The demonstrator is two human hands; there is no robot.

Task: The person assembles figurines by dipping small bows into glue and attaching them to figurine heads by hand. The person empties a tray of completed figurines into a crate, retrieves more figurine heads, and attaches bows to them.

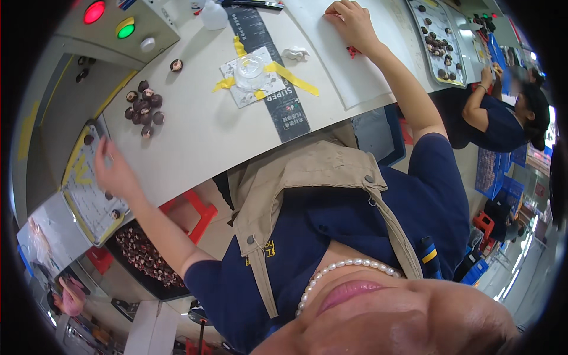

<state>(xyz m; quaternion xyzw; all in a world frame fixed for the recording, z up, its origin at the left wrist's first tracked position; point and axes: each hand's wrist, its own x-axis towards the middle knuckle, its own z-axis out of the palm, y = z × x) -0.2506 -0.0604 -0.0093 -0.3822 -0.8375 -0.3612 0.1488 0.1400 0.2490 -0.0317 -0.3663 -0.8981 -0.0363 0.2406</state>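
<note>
My left hand (116, 173) is over a long pale tray (89, 189) at the left edge of the table, its fingers slightly blurred and apart, with nothing visible in them. A few small dark brown balls with pale patches lie on this tray, one dark ball (89, 139) just beyond my fingertips. To the right of that hand is a loose cluster of similar balls (142, 109), with a single ball (176, 65) farther back. My right hand (353, 23) rests on a white sheet (373, 86), fingers curled together; whatever they hold is hidden. Red scraps (353, 52) lie beside its wrist.
A clear round dish (251, 71) is taped to a small board over a dark printed strip (289, 115). Behind stand a white bottle (213, 15) and a machine (118, 29) with lit buttons. Another filled tray (439, 44) and a co-worker (503, 118) are at right.
</note>
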